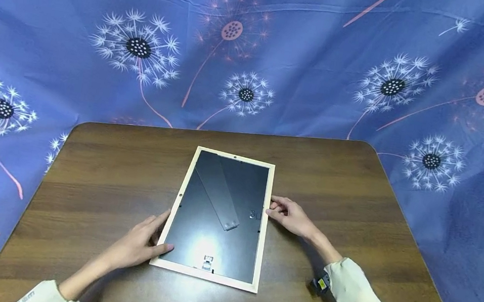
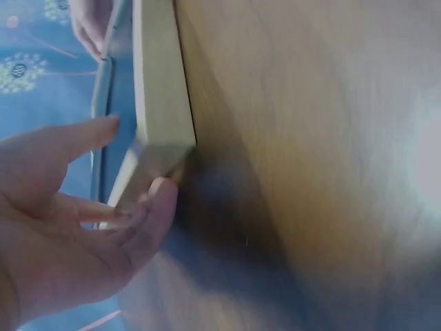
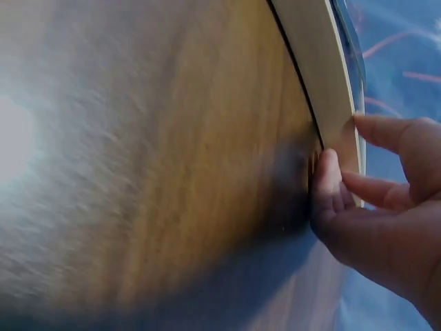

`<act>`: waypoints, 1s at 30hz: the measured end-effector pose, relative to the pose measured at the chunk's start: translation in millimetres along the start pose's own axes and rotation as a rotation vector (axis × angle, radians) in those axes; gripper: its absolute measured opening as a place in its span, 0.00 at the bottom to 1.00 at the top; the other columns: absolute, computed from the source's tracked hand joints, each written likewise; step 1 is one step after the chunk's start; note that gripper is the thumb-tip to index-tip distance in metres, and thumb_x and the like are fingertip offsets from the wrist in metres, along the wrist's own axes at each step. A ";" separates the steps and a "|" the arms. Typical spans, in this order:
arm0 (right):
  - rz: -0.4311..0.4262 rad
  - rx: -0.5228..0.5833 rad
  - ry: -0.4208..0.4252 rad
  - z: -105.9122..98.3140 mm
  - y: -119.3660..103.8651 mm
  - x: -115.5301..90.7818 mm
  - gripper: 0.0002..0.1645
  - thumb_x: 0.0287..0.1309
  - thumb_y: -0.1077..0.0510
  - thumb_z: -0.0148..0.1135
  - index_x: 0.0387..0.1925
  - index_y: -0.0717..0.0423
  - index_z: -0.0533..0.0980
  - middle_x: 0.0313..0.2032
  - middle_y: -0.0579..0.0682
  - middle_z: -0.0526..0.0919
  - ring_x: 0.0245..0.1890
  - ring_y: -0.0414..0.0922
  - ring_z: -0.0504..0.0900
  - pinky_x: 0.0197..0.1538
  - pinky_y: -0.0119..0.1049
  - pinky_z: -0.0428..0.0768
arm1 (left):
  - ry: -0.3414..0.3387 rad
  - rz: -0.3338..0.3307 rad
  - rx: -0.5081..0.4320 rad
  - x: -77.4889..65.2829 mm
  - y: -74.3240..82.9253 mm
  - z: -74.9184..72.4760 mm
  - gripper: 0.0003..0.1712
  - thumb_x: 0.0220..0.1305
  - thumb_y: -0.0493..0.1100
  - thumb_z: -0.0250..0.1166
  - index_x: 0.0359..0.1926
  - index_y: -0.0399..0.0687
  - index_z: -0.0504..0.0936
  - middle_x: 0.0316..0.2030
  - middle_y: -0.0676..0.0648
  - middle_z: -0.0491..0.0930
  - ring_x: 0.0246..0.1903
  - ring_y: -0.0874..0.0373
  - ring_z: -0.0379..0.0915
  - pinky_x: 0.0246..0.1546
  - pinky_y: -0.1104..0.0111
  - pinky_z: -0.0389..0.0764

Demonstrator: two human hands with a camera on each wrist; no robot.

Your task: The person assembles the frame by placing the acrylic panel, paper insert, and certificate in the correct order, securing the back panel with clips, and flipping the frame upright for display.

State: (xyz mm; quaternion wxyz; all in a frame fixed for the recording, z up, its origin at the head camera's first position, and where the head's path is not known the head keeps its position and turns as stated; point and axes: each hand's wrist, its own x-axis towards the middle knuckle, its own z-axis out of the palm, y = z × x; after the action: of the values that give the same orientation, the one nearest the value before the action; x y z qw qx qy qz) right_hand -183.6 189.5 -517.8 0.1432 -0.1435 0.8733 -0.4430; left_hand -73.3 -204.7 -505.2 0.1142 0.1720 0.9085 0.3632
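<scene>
A picture frame [image 1: 260, 255] with a pale wooden rim lies face down on the table, its dark backing [image 1: 229, 251] turned up. A folded-flat stand leg [image 1: 222, 197] runs slantwise across the backing. My left hand [image 1: 133, 246] holds the frame's lower left side, thumb over the rim and fingers along the outer edge. On the opposite side my right hand [image 1: 292, 218] pinches the right edge around mid-height, the thumb at the upper edge of the rim. In the right wrist view, its fingertips [image 3: 329, 169] sit low against the wooden side, by the tabletop.
The brown wooden table [image 1: 120, 165] has rounded far corners. Behind it hangs a blue cloth [image 1: 299, 61] with a dandelion print. A metal hanger [image 1: 207, 263] sits on the backing near the bottom, another [image 1: 254, 215] at the right. A small black device [image 1: 321, 283] is on my right wrist.
</scene>
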 end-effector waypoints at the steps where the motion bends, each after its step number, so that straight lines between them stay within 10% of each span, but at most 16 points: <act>1: 0.008 -0.017 0.012 1.6 -0.1 -4.1 0.31 0.59 0.57 0.63 0.58 0.72 0.69 0.41 0.57 0.79 0.38 0.42 0.77 0.43 0.30 0.75 | 0.008 0.003 -0.038 -1.3 1.3 2.2 0.45 0.57 0.50 0.69 0.68 0.34 0.59 0.35 0.49 0.72 0.29 0.68 0.69 0.36 0.66 0.79; 6: 0.002 0.003 0.055 9.4 -2.7 -15.6 0.35 0.54 0.58 0.68 0.59 0.72 0.68 0.41 0.60 0.77 0.37 0.46 0.79 0.42 0.32 0.79 | -0.005 0.007 -0.151 -2.2 8.7 9.4 0.31 0.58 0.45 0.68 0.58 0.29 0.72 0.33 0.48 0.77 0.26 0.68 0.72 0.26 0.74 0.76; 13: -0.010 0.109 0.003 3.5 -11.9 2.7 0.38 0.54 0.72 0.61 0.66 0.71 0.58 0.55 0.70 0.73 0.54 0.61 0.77 0.51 0.45 0.79 | -0.277 -0.060 -0.521 0.1 22.3 15.3 0.28 0.64 0.39 0.61 0.54 0.16 0.68 0.35 0.39 0.83 0.31 0.55 0.82 0.30 0.66 0.83; 21: -0.090 -0.050 -0.132 -12.5 -18.6 37.0 0.38 0.56 0.75 0.55 0.68 0.69 0.56 0.60 0.69 0.71 0.59 0.60 0.72 0.58 0.52 0.72 | -0.305 -0.008 -0.420 10.2 34.3 23.5 0.23 0.65 0.44 0.61 0.50 0.25 0.76 0.32 0.43 0.85 0.28 0.61 0.80 0.25 0.72 0.78; 25: -0.105 -0.071 -0.130 -16.5 -19.3 34.1 0.36 0.58 0.71 0.57 0.66 0.71 0.57 0.56 0.68 0.74 0.55 0.59 0.75 0.55 0.51 0.74 | -0.187 0.039 -0.351 21.8 25.0 12.2 0.14 0.65 0.38 0.60 0.45 0.29 0.80 0.29 0.42 0.85 0.25 0.57 0.80 0.23 0.69 0.79; 30: -0.085 -0.117 -0.061 -25.5 -14.8 -11.5 0.26 0.61 0.64 0.58 0.59 0.71 0.67 0.43 0.60 0.81 0.42 0.50 0.80 0.44 0.39 0.78 | 0.199 0.025 -0.228 53.4 -3.8 -20.8 0.11 0.63 0.35 0.62 0.45 0.36 0.81 0.37 0.41 0.84 0.33 0.48 0.82 0.33 0.62 0.82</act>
State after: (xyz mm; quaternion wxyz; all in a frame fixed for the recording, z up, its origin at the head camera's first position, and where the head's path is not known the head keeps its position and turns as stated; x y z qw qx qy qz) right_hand -180.8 204.1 -489.8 0.1422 -0.2022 0.8860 -0.3924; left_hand -129.9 -199.0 -497.4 0.0377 0.1324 0.8660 0.4807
